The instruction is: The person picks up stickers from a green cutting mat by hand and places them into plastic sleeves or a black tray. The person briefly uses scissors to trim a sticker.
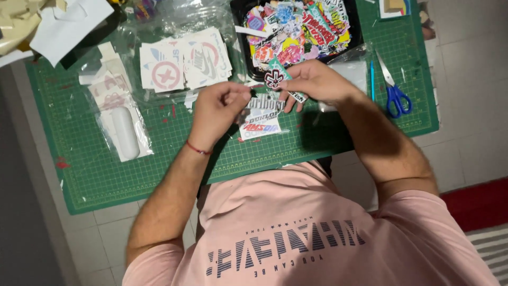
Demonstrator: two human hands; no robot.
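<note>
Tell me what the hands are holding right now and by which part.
Both hands, left and right, pinch a small stack of stickers by its upper edge, above the green cutting mat.

— Held up top?
— 1 small die-cut sticker [274, 78], dark maroon emblem on white, tilted, pinched by right hand [312, 82].
— And below?
— Stack of lettered stickers [262, 115] at 6 o'clock, white, red, blue, gripped at upper edge by left hand [219, 106].

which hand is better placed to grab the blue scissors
Right. The right hand sits nearer the blue scissors on the green mat; the left hand is farther off, pinching stickers.
</note>
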